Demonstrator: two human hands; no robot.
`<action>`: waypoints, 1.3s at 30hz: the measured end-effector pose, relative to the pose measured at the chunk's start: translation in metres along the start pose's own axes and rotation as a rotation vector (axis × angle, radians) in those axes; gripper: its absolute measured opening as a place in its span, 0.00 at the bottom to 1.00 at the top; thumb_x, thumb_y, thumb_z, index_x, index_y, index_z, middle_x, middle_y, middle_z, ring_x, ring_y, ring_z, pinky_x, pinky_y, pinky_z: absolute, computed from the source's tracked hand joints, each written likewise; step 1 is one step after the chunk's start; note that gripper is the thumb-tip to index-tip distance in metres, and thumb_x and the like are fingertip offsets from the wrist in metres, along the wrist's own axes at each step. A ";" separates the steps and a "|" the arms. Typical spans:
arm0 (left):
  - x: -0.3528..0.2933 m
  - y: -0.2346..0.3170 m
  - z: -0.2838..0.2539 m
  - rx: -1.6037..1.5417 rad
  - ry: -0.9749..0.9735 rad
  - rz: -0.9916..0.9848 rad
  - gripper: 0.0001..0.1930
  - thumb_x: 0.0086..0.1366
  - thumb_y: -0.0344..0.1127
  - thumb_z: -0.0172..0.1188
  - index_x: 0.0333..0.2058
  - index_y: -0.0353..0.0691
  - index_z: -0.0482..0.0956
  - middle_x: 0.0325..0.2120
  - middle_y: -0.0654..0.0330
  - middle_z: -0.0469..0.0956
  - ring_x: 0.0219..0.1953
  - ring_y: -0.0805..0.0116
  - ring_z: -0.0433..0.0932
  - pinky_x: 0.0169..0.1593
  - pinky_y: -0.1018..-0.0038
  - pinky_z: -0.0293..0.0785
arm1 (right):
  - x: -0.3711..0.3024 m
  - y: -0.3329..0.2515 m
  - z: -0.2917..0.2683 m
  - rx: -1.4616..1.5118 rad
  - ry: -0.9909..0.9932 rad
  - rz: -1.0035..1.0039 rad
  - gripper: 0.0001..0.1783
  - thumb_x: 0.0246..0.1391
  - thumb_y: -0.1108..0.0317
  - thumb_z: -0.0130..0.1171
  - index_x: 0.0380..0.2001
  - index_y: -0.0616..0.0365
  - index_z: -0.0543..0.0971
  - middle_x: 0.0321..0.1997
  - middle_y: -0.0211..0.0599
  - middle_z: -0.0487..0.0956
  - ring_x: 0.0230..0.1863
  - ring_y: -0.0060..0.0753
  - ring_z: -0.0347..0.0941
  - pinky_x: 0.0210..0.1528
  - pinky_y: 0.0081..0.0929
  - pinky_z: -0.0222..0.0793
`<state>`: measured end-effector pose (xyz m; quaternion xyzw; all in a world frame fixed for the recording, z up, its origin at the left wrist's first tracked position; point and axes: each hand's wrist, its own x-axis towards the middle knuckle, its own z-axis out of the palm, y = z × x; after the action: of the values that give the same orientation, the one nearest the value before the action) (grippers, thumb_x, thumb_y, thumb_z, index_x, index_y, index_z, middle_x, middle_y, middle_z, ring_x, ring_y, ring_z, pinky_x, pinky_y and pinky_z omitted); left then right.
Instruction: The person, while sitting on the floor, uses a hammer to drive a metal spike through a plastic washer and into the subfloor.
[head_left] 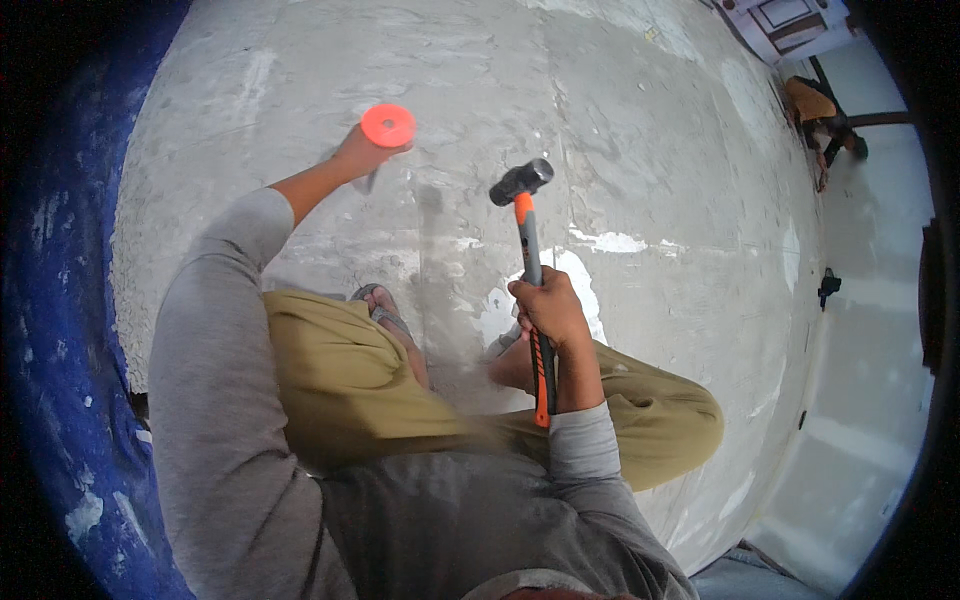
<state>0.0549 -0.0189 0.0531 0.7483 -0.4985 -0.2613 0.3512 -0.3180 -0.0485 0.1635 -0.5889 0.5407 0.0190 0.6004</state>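
My left hand [356,154] is closed around a chisel with a round, bright orange hand guard [398,133], held upright above the grey floor. A grey spot shows at the centre of the guard. The hand hides most of the shaft, and the lower end is too blurred to make out. In my right hand [556,308] is a club hammer [530,240], gripped midway along its grey and orange handle. Its dark steel head points away from me, to the right of the chisel and apart from it.
Rough grey floor [660,150] with pale patches spreads around my bent legs and sandalled feet. A blue tarp [60,300] runs down the left side. At the far right, another person [820,110] crouches by the pale wall [870,400]. A small black object [829,287] is near the wall's base.
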 end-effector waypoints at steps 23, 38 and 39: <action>0.015 0.026 0.072 -0.101 -0.293 0.217 0.25 0.54 0.49 0.68 0.46 0.43 0.75 0.42 0.56 0.79 0.46 0.59 0.76 0.50 0.67 0.72 | -0.096 -0.175 -0.020 0.414 0.393 -1.100 0.05 0.57 0.75 0.55 0.34 0.63 0.71 0.13 0.29 0.67 0.10 0.18 0.61 0.11 0.20 0.58; 0.033 0.032 0.075 0.023 -0.382 0.328 0.24 0.55 0.48 0.67 0.47 0.43 0.74 0.45 0.55 0.77 0.48 0.58 0.75 0.53 0.66 0.71 | -0.064 -0.085 -0.033 -0.073 0.187 -0.383 0.11 0.52 0.65 0.61 0.27 0.63 0.74 0.16 0.29 0.71 0.17 0.18 0.67 0.18 0.23 0.63; 0.024 0.028 0.077 0.106 -0.405 0.279 0.25 0.56 0.50 0.67 0.47 0.44 0.74 0.45 0.55 0.77 0.48 0.57 0.75 0.52 0.66 0.72 | -0.082 -0.109 -0.036 0.055 0.225 -0.424 0.10 0.53 0.66 0.61 0.26 0.61 0.74 0.15 0.27 0.70 0.15 0.17 0.66 0.16 0.20 0.60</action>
<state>-0.0087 -0.0686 0.0266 0.6219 -0.6700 -0.3287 0.2371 -0.3029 -0.0581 0.3034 -0.6709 0.4689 -0.1881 0.5428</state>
